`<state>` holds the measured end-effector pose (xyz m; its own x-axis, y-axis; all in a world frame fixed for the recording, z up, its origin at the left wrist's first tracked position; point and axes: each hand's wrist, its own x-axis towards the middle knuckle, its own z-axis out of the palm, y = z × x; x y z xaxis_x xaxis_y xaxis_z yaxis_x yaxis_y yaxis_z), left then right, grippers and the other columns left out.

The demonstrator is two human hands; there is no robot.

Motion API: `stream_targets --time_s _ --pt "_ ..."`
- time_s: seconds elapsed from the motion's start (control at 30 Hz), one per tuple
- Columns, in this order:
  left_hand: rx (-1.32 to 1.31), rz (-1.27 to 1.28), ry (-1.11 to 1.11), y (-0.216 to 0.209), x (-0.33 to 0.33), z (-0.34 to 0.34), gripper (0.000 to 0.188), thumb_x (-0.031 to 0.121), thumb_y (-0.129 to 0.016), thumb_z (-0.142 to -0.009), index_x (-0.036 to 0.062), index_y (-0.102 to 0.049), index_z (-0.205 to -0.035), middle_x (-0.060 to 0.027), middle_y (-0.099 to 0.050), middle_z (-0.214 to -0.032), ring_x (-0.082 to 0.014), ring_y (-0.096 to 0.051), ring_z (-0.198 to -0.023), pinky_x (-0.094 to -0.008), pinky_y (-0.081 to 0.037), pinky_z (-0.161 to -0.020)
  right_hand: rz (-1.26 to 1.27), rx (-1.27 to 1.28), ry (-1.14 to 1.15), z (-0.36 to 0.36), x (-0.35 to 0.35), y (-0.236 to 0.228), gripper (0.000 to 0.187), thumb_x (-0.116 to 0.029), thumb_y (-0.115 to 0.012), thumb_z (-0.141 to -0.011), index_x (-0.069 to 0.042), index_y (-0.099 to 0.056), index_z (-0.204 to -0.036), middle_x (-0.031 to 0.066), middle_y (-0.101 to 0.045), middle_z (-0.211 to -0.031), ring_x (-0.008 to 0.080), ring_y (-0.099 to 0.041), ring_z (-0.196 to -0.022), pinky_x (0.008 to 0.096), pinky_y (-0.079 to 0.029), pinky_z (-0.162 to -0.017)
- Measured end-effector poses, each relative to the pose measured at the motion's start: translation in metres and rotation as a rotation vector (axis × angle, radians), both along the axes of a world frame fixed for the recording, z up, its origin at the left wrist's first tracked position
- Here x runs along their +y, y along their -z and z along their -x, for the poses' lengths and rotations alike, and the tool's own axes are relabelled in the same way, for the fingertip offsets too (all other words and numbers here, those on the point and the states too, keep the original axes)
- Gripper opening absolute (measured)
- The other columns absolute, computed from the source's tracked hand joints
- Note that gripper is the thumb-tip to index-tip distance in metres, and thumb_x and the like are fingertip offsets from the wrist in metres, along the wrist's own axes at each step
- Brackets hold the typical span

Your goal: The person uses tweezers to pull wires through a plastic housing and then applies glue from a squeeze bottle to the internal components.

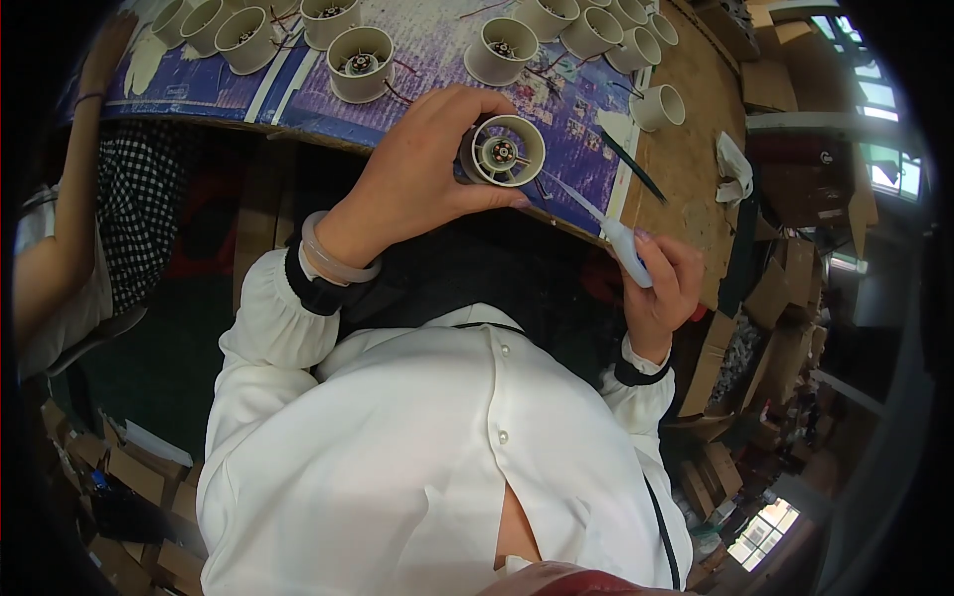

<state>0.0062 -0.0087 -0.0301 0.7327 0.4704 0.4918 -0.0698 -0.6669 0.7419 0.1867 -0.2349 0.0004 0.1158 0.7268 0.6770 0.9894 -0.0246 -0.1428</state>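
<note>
My left hand [412, 169] is wrapped around a short cream-white plastic tube [469, 157], held just over the table's near edge with its open end up. Inside the tube sits a small round motor [504, 151] on thin spokes. My right hand [664, 293] grips a small pale squeeze bottle [626, 250] with a long thin tip. That tip slants up and left toward the tube's lower right side; whether it touches is too fine to tell. Similar tubes with motors, such as this one [500, 52], stand on the table beyond my hands, red and dark wires trailing from several.
Blue-purple printed sheeting covers much of the table [686, 149]. A dark slim stick [633, 167] and an empty-looking tube [658, 108] lie to the right, with crumpled white paper [733, 169] at the edge. Another person's arm [75, 199] rests at far left. Cardboard boxes [785, 288] crowd the right.
</note>
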Motion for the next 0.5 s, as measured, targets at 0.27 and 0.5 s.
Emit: stream_targets --time_s 0.27,0.5 --pt "-0.004 0.085 0.02 0.002 0.003 -0.004 0.065 0.03 -0.088 -0.066 0.0042 -0.056 -0.117 -0.0116 -0.06 -0.112 -0.0325 -0.057 -0.105 -0.0392 -0.046 -0.089 0.032 -0.018 0.011 -0.005 0.003 0.002 0.047 0.0 -0.085 -0.062 -0.012 -0.07 -0.106 0.0057 -0.063 -0.089 0.0217 -0.057 -0.075 0.0309 -0.043 -0.064" --pt "0.01 0.045 -0.011 -0.009 0.002 -0.004 0.066 0.028 -0.088 -0.065 0.0038 -0.056 -0.118 -0.0141 -0.059 -0.113 -0.0347 -0.056 -0.106 -0.0397 -0.045 -0.091 0.031 -0.017 0.008 -0.01 -0.003 0.005 0.043 0.0 -0.083 -0.065 -0.01 -0.069 -0.104 0.0091 -0.063 -0.09 0.0256 -0.059 -0.077 0.0336 -0.046 -0.064"
